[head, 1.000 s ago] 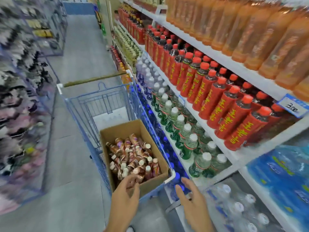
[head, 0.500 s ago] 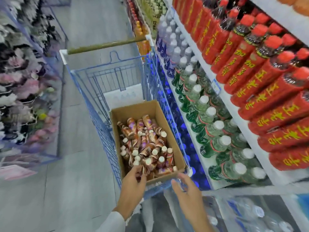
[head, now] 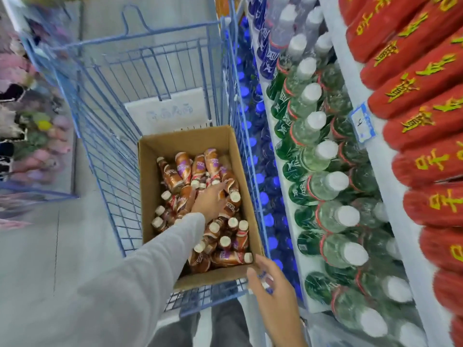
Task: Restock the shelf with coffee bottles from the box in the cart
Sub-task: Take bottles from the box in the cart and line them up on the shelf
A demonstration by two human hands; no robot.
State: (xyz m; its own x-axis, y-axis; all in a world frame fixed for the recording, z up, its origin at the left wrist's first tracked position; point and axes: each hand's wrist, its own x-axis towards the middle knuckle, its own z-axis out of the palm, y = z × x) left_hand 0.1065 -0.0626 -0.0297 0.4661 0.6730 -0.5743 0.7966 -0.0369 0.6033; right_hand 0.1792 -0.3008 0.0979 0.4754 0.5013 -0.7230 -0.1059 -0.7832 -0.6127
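Note:
An open cardboard box (head: 147, 186) sits in the blue wire cart (head: 100, 101), holding several small brown coffee bottles (head: 184, 166) with cream caps, jumbled on their sides and upright. My left hand (head: 210, 200), in a grey sleeve, reaches into the box and lies on the bottles with fingers spread; whether it grips one I cannot tell. My right hand (head: 271, 286) rests at the cart's near right corner, fingers curled on the blue rim beside the box.
The shelf unit (head: 390, 186) on the right carries red-labelled bottles (head: 426, 81) above, green clear bottles with white caps (head: 323, 156) below, and blue-capped bottles (head: 263, 196) lowest. A white package (head: 165, 111) lies in the cart behind the box. Blurred goods line the left aisle.
My view tilted down and closer to the cart. My left hand went from the box's near edge deep in among the bottles. My right hand stays near the cart's corner.

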